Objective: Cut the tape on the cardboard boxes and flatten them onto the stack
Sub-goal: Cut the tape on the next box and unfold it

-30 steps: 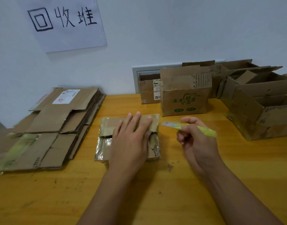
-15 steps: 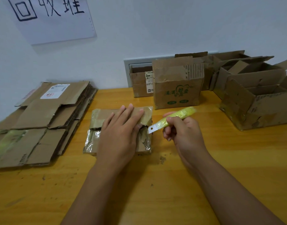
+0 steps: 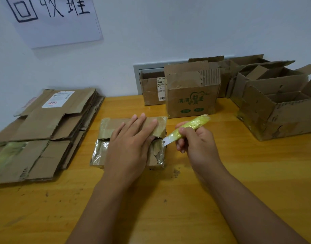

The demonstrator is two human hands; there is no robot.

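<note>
While spanning the whole lower view, glossy yellow-orange wooden table (image 3: 256, 173), scuffed, with dark specks near the middle. Far left on it: stack of flattened brown cardboard sheets (image 3: 45, 131), corrugated edges fanned out along the right side, white shipping label on the top sheet, greenish tape streaks on the near sheet. Far right: large open brown cardboard box (image 3: 278, 117), dented walls, flaps up, inner divider visible, more open boxes behind it against the wall. Back centre: upright brown cardboard box with green printed heart logo (image 3: 192, 101), torn top flap exposing the fluting; just beside its left, smaller open brown box with a white label strip (image 3: 152, 90). Top left on the pale wall: white paper sign with black handwritten characters (image 3: 54, 18).

Centre of table: small flat brown box wrapped in shiny crinkled clear tape (image 3: 105, 136), torn cardboard at the right end. Left hand (image 3: 132, 145) flat on top, fingers straight and spread, pressing down. Right hand (image 3: 195, 143) curled around yellow plastic-wrapped utility knife (image 3: 190, 127), handle angled up-right, short silver blade at the box's right edge, just under the left thumb; contact looks likely, can't confirm.
</note>
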